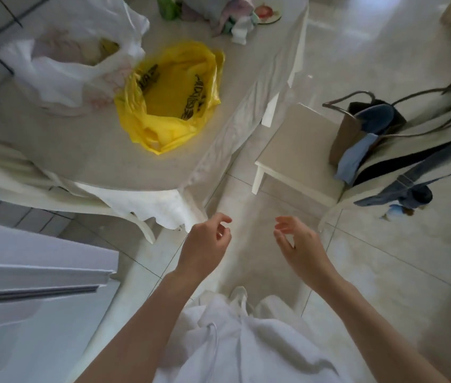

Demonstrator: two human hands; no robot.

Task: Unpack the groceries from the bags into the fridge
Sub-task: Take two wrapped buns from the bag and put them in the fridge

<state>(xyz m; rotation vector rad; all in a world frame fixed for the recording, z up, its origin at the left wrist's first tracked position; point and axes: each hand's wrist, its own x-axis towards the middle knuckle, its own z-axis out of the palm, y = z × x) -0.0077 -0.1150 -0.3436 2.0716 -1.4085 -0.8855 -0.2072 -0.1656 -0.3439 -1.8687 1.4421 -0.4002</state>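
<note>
**Hands empty above floor; bags on desk**

Hands are both raised in front of the body, above the tiled floor (370,258), and neither touches anything. The left hand (207,244) has its fingers loosely curled and relaxed, holding nothing; it hangs just beside the drooping corner of the white cloth (160,208) that covers the desk (88,150). The right hand (299,244) is likewise slack, fingers lightly bent and apart, holding nothing. The two hands are near each other but not touching.

On the desk stands a yellow plastic bag (171,98) with black print, its mouth open upward; what lies inside cannot be made out beyond folds of yellow plastic. Just beside it, to the left and touching it, is a white plastic bag (66,67), also open at the top, with something pale and something yellowish showing inside, too blurred to name. At the far end of the desk lie crumpled cloths (235,17) and a green container (167,6).

At lower left a white fridge (25,286) edge enters the view; whether its door is open cannot be told. To the right of the desk a small white stool (296,150) carries a brown bag (357,128) with blue items in it. The person wears a white garment (240,341).
</note>
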